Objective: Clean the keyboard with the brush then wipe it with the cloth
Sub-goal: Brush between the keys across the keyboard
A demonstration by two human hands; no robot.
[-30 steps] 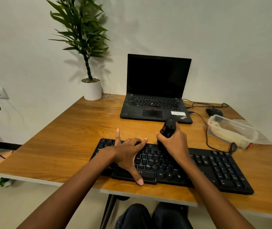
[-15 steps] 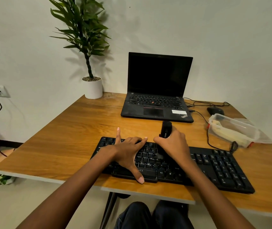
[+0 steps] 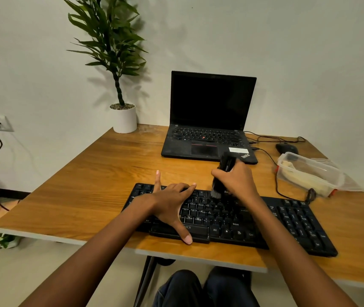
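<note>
The right hand (image 3: 240, 182) gripping the brush (image 3: 227, 162) has moved up to the top row of the keyboard (image 3: 287, 218), the flat left hand (image 3: 172, 200) pressing it; brushing continues.

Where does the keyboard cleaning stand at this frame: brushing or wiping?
Nothing shows as finished. In hand: the right hand grips the brush, bristles down on the upper key rows of the keyboard, while the left hand lies flat on its left part. Left: likely more brushing, then the whole wipe. Neither hand holds a cloth, and what lies in the clear container is unclear.
</note>
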